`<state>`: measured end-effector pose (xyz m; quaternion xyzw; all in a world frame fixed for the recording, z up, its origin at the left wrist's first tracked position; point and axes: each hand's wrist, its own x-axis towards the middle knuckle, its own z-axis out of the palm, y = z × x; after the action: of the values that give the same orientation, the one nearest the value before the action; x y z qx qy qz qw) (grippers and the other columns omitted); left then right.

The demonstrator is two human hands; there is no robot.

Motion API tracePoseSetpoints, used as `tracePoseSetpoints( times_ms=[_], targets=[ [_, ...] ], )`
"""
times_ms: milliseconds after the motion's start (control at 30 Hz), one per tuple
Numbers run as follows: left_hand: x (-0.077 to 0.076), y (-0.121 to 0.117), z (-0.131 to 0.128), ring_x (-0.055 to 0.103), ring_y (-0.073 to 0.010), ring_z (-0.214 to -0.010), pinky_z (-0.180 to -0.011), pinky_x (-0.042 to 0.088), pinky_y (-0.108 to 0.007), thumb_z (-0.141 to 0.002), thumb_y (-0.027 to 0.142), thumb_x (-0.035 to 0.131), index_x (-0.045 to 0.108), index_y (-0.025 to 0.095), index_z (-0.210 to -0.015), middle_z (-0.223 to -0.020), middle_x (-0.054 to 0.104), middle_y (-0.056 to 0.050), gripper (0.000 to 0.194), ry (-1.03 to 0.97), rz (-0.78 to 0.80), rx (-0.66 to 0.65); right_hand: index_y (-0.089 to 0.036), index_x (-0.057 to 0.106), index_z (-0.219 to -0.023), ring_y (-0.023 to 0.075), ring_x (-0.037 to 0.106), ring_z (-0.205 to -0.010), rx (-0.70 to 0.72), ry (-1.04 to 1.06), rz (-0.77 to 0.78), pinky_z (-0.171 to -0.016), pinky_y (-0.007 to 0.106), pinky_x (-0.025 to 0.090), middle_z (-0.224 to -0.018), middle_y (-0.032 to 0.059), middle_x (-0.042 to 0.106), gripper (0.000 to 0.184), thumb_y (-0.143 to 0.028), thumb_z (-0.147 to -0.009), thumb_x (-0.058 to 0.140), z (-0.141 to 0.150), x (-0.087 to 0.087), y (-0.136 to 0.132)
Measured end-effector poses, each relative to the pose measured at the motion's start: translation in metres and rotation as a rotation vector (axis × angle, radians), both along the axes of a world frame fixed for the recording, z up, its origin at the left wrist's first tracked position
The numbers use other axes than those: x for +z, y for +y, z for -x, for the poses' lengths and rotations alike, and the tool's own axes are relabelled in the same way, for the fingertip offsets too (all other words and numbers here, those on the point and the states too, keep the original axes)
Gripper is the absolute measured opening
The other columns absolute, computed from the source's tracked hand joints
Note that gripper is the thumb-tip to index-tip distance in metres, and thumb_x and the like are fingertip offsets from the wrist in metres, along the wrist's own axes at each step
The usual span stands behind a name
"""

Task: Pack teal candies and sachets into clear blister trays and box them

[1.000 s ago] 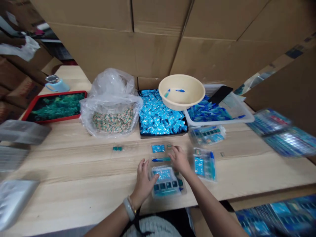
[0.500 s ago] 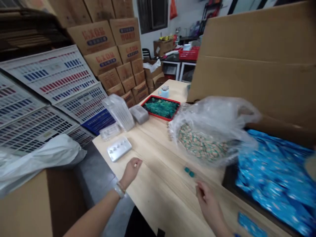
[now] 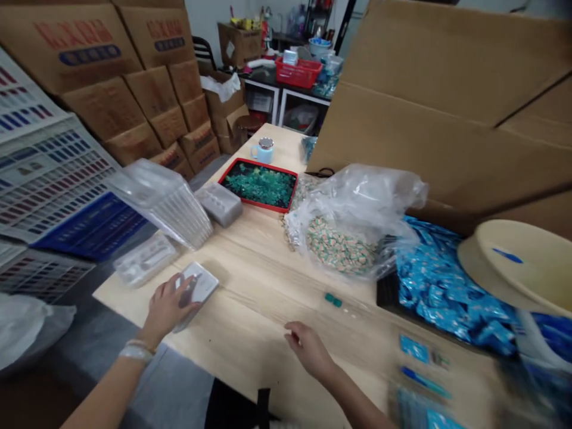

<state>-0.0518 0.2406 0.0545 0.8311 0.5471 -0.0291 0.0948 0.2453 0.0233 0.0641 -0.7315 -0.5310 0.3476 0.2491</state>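
My left hand [image 3: 170,307] lies over a shallow silver-grey plastic tray [image 3: 204,283] near the table's left edge, its fingers across the top and the thumb along the near side. My right hand [image 3: 308,348] hovers above the middle of the table with loosely curled fingers; nothing shows in them. Beyond it lie two small dark green squares [image 3: 333,300] side by side. Farther back, a clear plastic bag [image 3: 366,190] gapes around many small beige-and-green pieces [image 3: 339,247].
Stacked clear trays [image 3: 163,196], a grey tray block [image 3: 220,204] and a red-rimmed tray [image 3: 292,193] of green pieces stand behind. A blue mug [image 3: 264,152] is farther off. Blue packets [image 3: 440,292], a cream tub [image 3: 473,253] and a blue pen [image 3: 424,381] are at right.
My left hand has reached left onto the silver-grey tray. The right hand has shifted left, away from the green squares. The view has swung to the right.
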Motion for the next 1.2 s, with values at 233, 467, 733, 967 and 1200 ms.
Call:
tracePoseSetpoints(
  times_ms=[233,467,733,967,1200],
  targets=[
    [-0.007,0.004,0.006,0.033,-0.0295,-0.112,-0.088,0.033,-0.044,-0.071,0.048,0.047,0.038,0.032,-0.124,-0.130,0.032,-0.006,0.056,0.002,-0.047,-0.019,-0.014,0.058,-0.094,0.0225,0.057,-0.083,-0.182,-0.202,0.003,-0.075,0.034,0.044,-0.090,0.0119,0.058,0.029,-0.024,-0.078,0.036,-0.050,-0.018,0.007],
    [-0.007,0.003,-0.002,0.036,-0.0308,-0.113,-0.090,0.034,-0.047,-0.070,0.047,0.048,0.043,0.027,-0.121,-0.129,0.036,-0.007,0.055,-0.188,-0.113,0.056,-0.010,0.054,-0.105,0.0248,0.054,-0.092,-0.316,-0.526,0.056,-0.078,0.036,0.044,-0.102,0.0164,0.056,0.036,-0.020,-0.075,0.039,-0.051,-0.066,-0.011],
    [0.014,-0.040,-0.088,0.050,-0.0249,-0.101,-0.091,0.036,-0.042,-0.069,0.043,0.051,0.056,0.019,-0.099,-0.106,0.054,-0.009,0.038,-0.829,0.203,0.204,-0.016,0.060,-0.075,0.0197,0.058,-0.074,-0.262,-0.348,-0.133,-0.069,0.030,0.046,-0.077,0.0099,0.062,0.025,-0.027,-0.079,0.038,-0.028,-0.044,0.003],
    [0.043,-0.130,-0.191,0.057,-0.0205,-0.084,-0.075,0.042,-0.033,-0.064,0.056,0.054,0.058,0.017,-0.091,-0.095,0.060,-0.009,0.048,-1.317,1.299,0.639,-0.016,0.051,-0.101,0.0142,0.057,-0.078,-0.232,-0.054,-0.374,-0.070,0.026,0.045,-0.093,0.0081,0.059,0.028,-0.022,-0.084,0.031,-0.006,0.030,0.046],
    [0.074,-0.171,-0.150,0.052,-0.0236,-0.098,-0.084,0.038,-0.034,-0.061,0.057,0.057,0.062,0.017,-0.086,-0.096,0.061,-0.008,0.047,-1.714,1.531,0.869,-0.021,0.058,-0.092,0.0164,0.053,-0.082,0.120,0.025,-0.416,-0.076,0.031,0.041,-0.084,0.0040,0.061,0.022,-0.024,-0.083,0.038,0.051,0.035,0.039]
  ],
)
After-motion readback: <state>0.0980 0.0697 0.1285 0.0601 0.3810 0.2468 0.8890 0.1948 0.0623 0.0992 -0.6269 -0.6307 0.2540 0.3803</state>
